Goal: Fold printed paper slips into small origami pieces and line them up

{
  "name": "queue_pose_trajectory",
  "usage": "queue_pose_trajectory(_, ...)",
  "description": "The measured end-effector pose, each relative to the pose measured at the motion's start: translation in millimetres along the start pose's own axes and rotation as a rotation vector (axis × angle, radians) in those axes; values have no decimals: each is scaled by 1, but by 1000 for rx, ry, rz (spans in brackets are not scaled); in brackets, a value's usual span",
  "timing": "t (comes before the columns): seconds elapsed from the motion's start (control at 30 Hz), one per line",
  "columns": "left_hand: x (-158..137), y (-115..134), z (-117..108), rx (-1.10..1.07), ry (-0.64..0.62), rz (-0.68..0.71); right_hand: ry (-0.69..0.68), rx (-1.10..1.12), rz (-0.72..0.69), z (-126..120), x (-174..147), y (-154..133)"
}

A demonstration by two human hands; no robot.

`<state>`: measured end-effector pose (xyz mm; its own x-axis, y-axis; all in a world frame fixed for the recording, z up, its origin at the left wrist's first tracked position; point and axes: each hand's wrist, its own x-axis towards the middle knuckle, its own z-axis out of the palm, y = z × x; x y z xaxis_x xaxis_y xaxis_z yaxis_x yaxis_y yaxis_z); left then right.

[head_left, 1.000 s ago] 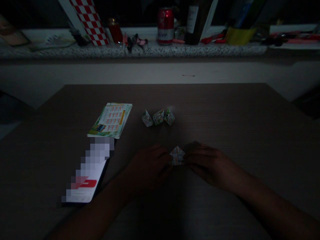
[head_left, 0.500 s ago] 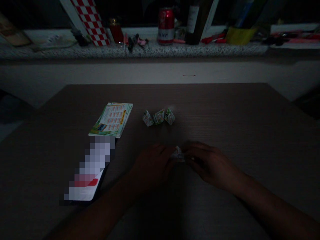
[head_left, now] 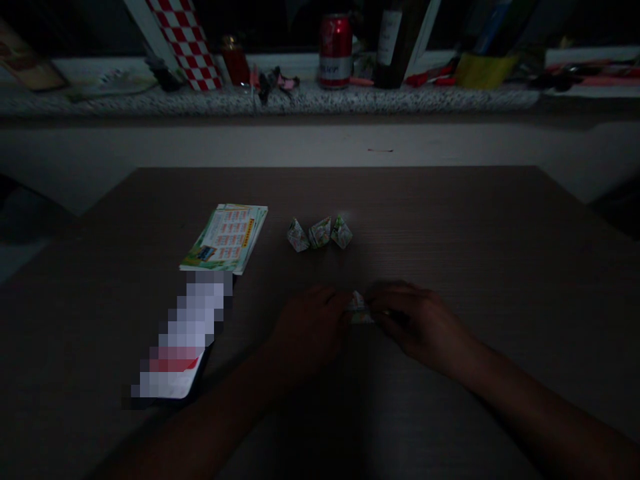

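Note:
Between my two hands is a small piece of folded printed paper [head_left: 359, 312], with a pointed top and a flat lower edge. My left hand [head_left: 313, 327] is closed on its left side, fingertips pressed to the paper. From the other side, my right hand [head_left: 423, 320] pinches the right end between thumb and fingers. Both hands rest low over the dark wooden table [head_left: 450, 220], and their fingers hide part of the paper. Beyond them stand three folded paper pieces in a row: a left one [head_left: 297, 235], a middle one [head_left: 320, 233] and a right one [head_left: 342, 233].
Left of my hands lie a stack of printed calendar sheets [head_left: 227, 233] and a lit phone [head_left: 175, 387], partly blurred out. Along the granite windowsill [head_left: 310, 100] stand a red can [head_left: 335, 53], a dark bottle [head_left: 393, 50], a checkered box [head_left: 187, 47] and a yellow container [head_left: 485, 70].
Both hands keep hold of the folded paper, with only slight finger movement. The whole view has shifted a little; the three folded pieces stay in their row.

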<state>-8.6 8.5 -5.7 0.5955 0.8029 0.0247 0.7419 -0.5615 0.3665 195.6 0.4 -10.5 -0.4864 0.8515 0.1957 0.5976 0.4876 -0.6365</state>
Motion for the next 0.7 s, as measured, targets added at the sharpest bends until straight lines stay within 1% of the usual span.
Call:
queue_pose_trajectory(0.23,3,4,-6,50,-95,-7,-10,-13,-8,0,1,1)
queue_pose_trajectory(0.47,4,6,-3,94,-84,-26,-2,-18,-19,0,3,-1)
queue_pose_trajectory(0.7,5,7,-3,95,-83,-27,23,-7,-44,3,1,3)
